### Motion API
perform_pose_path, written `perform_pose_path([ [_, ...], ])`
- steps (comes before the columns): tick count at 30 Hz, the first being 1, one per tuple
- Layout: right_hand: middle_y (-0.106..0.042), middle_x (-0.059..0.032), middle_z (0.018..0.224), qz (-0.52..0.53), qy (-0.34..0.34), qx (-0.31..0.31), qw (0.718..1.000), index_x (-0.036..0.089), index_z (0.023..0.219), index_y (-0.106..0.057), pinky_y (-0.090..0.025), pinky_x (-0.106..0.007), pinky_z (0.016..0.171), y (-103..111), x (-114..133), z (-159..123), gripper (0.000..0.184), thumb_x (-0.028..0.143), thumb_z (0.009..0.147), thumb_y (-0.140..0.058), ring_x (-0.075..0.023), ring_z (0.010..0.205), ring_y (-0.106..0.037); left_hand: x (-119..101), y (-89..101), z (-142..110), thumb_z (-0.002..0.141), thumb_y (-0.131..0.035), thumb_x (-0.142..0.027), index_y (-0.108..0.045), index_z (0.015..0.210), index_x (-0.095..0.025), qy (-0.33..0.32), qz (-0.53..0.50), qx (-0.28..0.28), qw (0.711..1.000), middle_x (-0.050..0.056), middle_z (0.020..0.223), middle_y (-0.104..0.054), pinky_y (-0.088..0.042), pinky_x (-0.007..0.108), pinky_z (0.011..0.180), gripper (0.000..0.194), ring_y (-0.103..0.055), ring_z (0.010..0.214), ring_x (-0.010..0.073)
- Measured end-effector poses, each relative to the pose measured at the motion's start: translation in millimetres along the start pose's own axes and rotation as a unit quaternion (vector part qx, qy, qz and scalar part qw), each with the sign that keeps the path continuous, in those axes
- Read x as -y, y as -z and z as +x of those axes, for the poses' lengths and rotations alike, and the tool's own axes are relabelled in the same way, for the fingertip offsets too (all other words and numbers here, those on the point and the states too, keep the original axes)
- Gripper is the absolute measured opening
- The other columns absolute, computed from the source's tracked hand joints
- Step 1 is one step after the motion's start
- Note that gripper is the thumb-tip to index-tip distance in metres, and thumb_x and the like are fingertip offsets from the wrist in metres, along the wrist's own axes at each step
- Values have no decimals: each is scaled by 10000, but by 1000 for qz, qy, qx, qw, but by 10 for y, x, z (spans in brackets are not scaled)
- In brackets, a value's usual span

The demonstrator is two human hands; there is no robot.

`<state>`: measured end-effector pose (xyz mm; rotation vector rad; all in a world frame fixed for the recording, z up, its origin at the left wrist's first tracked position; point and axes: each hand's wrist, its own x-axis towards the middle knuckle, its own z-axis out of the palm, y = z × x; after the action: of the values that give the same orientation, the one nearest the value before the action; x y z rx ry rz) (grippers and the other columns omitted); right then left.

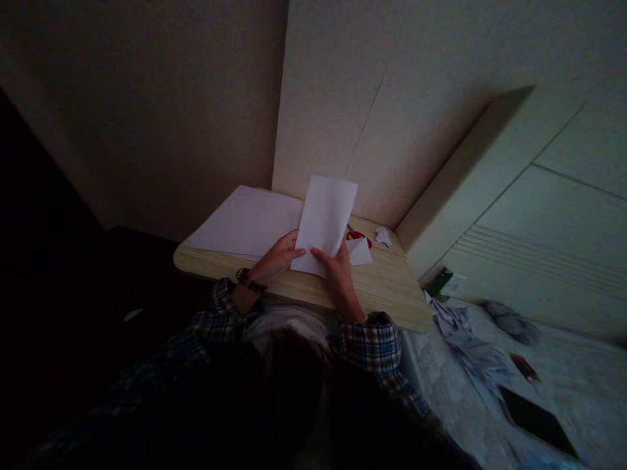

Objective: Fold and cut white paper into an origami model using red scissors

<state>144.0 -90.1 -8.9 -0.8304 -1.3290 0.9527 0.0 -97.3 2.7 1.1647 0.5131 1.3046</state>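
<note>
A white sheet of paper point(327, 212), narrow and seemingly folded, is held up above the front of the small wooden table. My left hand point(281, 256) grips its lower left edge, thumb on the near face. At the lower right edge my right hand point(337, 267) pinches it, thumb across the front and fingers behind, partly hidden. To the left lies a stack of white paper point(247, 219) flat on the table. Just right of my right hand are red-handled scissors point(363, 235), partly covered by a small folded white paper point(360, 251).
The table point(392, 287) has rounded corners and stands against a wall. A small crumpled or folded paper piece point(383, 236) sits at its back right. On the bed at right are rumpled papers point(470, 346), a dark tablet-like object point(536, 418) and a grey bundle point(509, 321).
</note>
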Motion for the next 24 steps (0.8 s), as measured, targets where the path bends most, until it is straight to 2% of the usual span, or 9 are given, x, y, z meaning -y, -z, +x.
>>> perform_pose_path([
  [6,-647,-42,985,-30,-24,-40,998,204,1039,-548,-509,-329,752,-2,63,-19,385,345,712,-695,-198,850,-591,-25,-30,-7,621,-689,-141,-597,1119,-103,-17,-8,-24,1000,113,1100,-695,-426,415,983,507,-588,1113,290],
  [9,-652,-38,930,-56,-28,-25,998,196,958,-589,-494,-315,736,11,79,-34,263,356,754,-631,-193,822,-584,-36,-21,-14,616,-692,-153,-574,1154,-105,-25,-19,-49,998,120,1099,-694,-455,415,949,553,-604,1087,292],
  [12,-672,-47,896,-87,-22,-5,996,174,920,-635,-476,-312,716,31,93,-40,242,348,755,-608,-197,793,-579,-19,4,-15,624,-696,-169,-561,1165,-108,-32,-7,-69,997,119,1086,-698,-484,398,908,561,-626,1045,281],
  [16,-670,-44,840,-123,-19,-17,992,157,893,-648,-457,-301,680,66,114,-36,253,359,745,-612,-185,735,-557,12,44,-29,663,-698,-231,-556,1142,-106,-34,50,-81,995,108,1012,-715,-518,356,825,515,-665,934,246],
  [20,-654,-41,815,-128,-7,-45,991,151,885,-630,-450,-290,656,91,149,-21,268,383,754,-597,-175,715,-536,-10,53,-66,687,-701,-302,-574,1027,-122,9,127,-80,989,60,849,-727,-536,305,719,405,-687,762,196],
  [24,-646,-45,831,-127,5,-75,989,147,886,-614,-447,-290,653,92,175,-12,281,399,765,-584,-172,716,-532,-67,21,-89,712,-671,-381,-557,744,-153,73,203,-57,975,11,615,-674,-525,272,558,256,-660,565,173],
])
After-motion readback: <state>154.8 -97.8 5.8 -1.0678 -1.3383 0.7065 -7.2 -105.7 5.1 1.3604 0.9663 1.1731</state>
